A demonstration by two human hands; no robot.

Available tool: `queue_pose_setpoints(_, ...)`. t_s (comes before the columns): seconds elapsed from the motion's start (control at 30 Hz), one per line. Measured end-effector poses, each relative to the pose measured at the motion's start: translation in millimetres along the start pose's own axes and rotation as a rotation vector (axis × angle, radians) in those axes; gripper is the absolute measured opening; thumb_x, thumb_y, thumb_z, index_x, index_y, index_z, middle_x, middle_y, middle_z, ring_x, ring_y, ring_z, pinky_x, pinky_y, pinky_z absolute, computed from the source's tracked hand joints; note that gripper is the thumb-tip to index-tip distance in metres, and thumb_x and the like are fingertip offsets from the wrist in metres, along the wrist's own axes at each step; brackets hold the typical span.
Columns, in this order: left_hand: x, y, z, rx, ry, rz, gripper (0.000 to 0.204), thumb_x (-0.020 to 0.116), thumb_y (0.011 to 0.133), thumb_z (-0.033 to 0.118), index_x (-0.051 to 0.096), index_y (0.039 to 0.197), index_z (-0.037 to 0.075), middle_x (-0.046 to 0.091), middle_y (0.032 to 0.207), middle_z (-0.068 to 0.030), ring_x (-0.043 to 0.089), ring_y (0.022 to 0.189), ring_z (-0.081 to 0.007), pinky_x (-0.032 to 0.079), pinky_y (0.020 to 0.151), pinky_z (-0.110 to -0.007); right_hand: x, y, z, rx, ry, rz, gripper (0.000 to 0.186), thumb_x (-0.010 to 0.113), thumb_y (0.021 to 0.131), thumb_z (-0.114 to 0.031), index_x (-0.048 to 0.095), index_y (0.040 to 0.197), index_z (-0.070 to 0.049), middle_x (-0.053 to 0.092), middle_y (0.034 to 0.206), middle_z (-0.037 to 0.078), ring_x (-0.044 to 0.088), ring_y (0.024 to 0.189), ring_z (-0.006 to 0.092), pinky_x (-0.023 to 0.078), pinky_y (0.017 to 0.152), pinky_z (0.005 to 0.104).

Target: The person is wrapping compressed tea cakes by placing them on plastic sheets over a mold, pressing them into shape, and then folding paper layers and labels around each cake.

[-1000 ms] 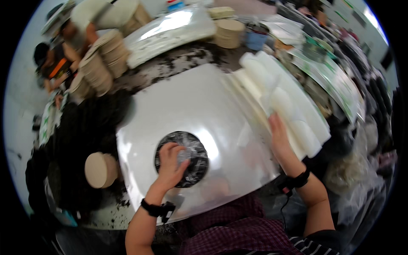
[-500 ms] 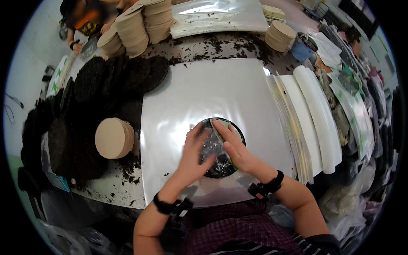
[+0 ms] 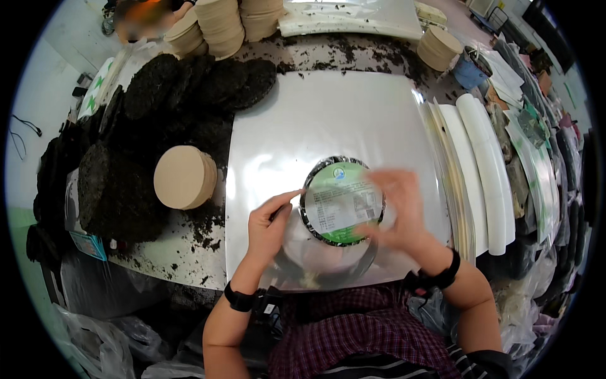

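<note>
A dark disc [image 3: 308, 224] in clear wrap, with a round green-and-white printed label [image 3: 338, 202] on top, lies on the shiny pale sheet [image 3: 328, 114]. My left hand [image 3: 268, 227] is at the disc's left, index fingertip at its rim and other fingers curled; what they hold, if anything, is hidden. My right hand [image 3: 394, 208], motion-blurred, hovers over the disc's right edge with thumb and fingers apart. A stack of beige round discs [image 3: 180, 177] stands left of the sheet, beside dark crumbly cakes [image 3: 117, 196] piled up.
Beige stacks [image 3: 218, 28] and a plastic-sheet pile [image 3: 350, 19] line the back, near a co-worker [image 3: 142, 16] at top left. A blue bucket [image 3: 470, 69] and rolled white sheets [image 3: 480, 177] are at right. Dark crumbs scatter over the table [image 3: 164, 265].
The green-and-white label now shows flat on the wrapped disc. My left hand has drawn back to the disc's left rim; my right hand came from the rolled sheets onto the disc, then shifted right.
</note>
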State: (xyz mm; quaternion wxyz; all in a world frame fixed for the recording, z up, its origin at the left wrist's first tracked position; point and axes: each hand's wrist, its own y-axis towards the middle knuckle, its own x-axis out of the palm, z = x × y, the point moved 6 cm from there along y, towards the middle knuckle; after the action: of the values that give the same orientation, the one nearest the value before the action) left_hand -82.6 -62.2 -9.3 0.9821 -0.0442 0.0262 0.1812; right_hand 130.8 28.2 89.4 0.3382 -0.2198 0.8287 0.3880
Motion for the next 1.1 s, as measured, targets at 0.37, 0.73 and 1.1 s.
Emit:
queue_pose_setpoints(0.37, -41.6, -27.7, -5.1, 0.029, 0.59, -0.406, 0.015, 0.072, 0.084, 0.015, 0.068, 0.097, 0.01, 0.054, 0.111, -0.0092, 0.055, 0.103, -0.0289, 0.046, 0.088, -0.036, -90.4, 151.5, 161.7, 0.509, 0.823, 0.515, 0.062, 0.058, 0.097, -0.028, 0.03, 0.145, -0.001, 0.041, 0.144, 0.02, 0.04, 0.135, 0.03, 0.034, 0.111, 0.0423)
queue_pose_setpoints(0.73, -58.8, -69.3, -67.1, 0.38, 0.779, -0.683, 0.015, 0.072, 0.083, 0.027, 0.068, 0.087, 0.014, 0.063, 0.09, -0.0034, 0.059, 0.089, -0.0261, 0.046, 0.08, -0.04, 53.6, -126.4, 15.4, -0.341, 0.073, -0.848, 0.033, 0.07, 0.079, -0.046, 0.065, 0.093, -0.017, 0.064, 0.103, -0.002, 0.057, 0.111, 0.0197, 0.032, 0.109, 0.0567)
queue_pose_setpoints(1.1, -41.9, -61.8, 111.7, 0.491, 0.498, -0.639, 0.005, 0.07, 0.085, 0.014, 0.07, 0.087, 0.01, 0.058, 0.089, -0.0033, 0.059, 0.081, -0.0206, 0.049, 0.068, -0.033, 53.7, -87.4, -41.6, -0.181, -0.167, -0.262, 0.027, 0.075, 0.073, -0.028, 0.066, 0.096, -0.017, 0.066, 0.101, 0.002, 0.061, 0.102, 0.0236, 0.034, 0.109, 0.0556)
